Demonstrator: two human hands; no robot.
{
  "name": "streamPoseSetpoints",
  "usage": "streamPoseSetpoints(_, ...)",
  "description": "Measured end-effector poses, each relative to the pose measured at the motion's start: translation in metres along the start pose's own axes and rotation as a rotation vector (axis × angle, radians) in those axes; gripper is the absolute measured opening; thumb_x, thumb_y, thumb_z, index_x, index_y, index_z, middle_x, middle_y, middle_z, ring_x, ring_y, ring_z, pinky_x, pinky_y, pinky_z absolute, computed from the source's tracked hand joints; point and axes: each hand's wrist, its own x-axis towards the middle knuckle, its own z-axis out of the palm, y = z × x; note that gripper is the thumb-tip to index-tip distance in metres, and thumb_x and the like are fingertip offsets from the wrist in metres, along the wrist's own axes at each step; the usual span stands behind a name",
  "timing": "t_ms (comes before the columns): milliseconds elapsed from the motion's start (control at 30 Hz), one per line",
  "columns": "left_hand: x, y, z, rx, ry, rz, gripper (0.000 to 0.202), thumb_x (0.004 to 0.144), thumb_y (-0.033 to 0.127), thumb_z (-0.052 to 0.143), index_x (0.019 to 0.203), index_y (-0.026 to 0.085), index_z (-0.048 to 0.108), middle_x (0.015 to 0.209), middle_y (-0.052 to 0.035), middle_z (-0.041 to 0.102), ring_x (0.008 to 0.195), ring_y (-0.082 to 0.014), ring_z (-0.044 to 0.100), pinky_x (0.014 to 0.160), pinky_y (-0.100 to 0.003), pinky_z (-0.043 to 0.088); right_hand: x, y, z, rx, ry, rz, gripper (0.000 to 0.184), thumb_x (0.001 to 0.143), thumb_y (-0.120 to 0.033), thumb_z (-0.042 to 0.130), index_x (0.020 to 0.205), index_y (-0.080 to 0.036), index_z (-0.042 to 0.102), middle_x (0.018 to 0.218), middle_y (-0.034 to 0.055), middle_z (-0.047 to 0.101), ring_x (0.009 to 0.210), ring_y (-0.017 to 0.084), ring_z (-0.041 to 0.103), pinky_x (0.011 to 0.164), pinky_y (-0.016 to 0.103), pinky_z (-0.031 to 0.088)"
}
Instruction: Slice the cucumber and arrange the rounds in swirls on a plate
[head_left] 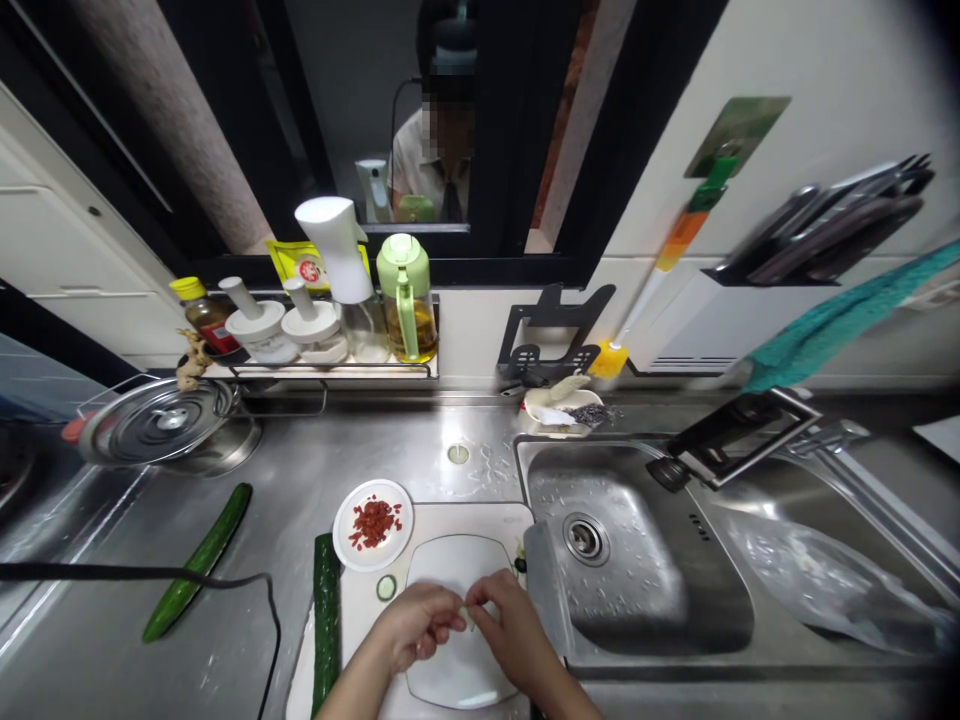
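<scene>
My left hand (416,625) and my right hand (514,630) meet over a white square plate (459,570) on a white cutting board (480,518). Both hands are closed in a pinch on a small pale piece (471,612) between their fingertips; what it is stays unclear. A single cucumber slice (386,587) lies on the board left of the plate. One cucumber (325,620) rests along the board's left edge. A small white dish of red berries (373,524) stands at the board's far left corner.
A second cucumber (199,560) lies on the steel counter to the left, near a black cable (150,576). A pot lid (161,420) and a rack of bottles (330,320) stand behind. The sink (637,560) with its tap (739,435) is on the right.
</scene>
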Motion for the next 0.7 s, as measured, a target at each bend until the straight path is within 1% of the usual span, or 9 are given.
streamPoseSetpoints(133,0.005,-0.003,-0.004,-0.029,-0.028,-0.045,0.017,0.052,0.02,0.064,0.067,0.012,0.059,0.061,-0.0019,0.062,0.038,-0.0012,0.042,0.032,-0.01,0.012,-0.001,-0.005,-0.004,0.022,-0.023,-0.05,0.011,0.075,-0.014,0.052,0.075,-0.021,0.06,0.078,0.0015,0.058,0.085,0.018,0.052,0.077,0.03,0.037)
streamPoseSetpoints(233,0.009,-0.006,-0.007,-0.058,-0.033,-0.053,0.02,0.052,0.019,0.063,0.07,0.011,0.061,0.06,-0.0012,0.061,0.038,-0.0004,0.041,0.033,-0.009,0.014,-0.001,-0.006,-0.005,0.022,-0.032,-0.06,0.012,0.074,-0.013,0.052,0.075,-0.021,0.06,0.079,0.0016,0.058,0.086,0.017,0.052,0.077,0.029,0.037)
streamPoseSetpoints(367,0.013,-0.008,-0.009,-0.092,-0.009,-0.023,0.026,0.051,0.017,0.065,0.076,0.011,0.062,0.058,0.0005,0.06,0.039,-0.0015,0.044,0.033,-0.01,0.013,-0.002,-0.005,-0.004,0.011,-0.044,-0.056,0.011,0.074,-0.013,0.052,0.076,-0.021,0.059,0.079,0.0016,0.057,0.085,0.017,0.052,0.076,0.029,0.038)
streamPoseSetpoints(533,0.011,-0.007,-0.007,-0.116,0.031,0.023,0.032,0.051,0.016,0.065,0.083,0.014,0.06,0.054,0.0043,0.056,0.039,-0.0033,0.046,0.034,-0.011,0.013,-0.002,0.0,0.0,0.008,-0.04,-0.054,0.013,0.073,-0.011,0.05,0.078,-0.021,0.058,0.081,0.0026,0.057,0.084,0.017,0.052,0.076,0.029,0.038)
streamPoseSetpoints(700,0.01,-0.007,-0.005,-0.119,0.052,0.047,0.035,0.051,0.014,0.063,0.085,0.015,0.057,0.054,0.0042,0.058,0.039,-0.0041,0.047,0.035,-0.011,0.017,-0.001,0.001,0.002,0.002,-0.033,-0.031,0.015,0.074,-0.012,0.048,0.081,-0.02,0.058,0.082,0.0027,0.057,0.084,0.017,0.053,0.076,0.029,0.038)
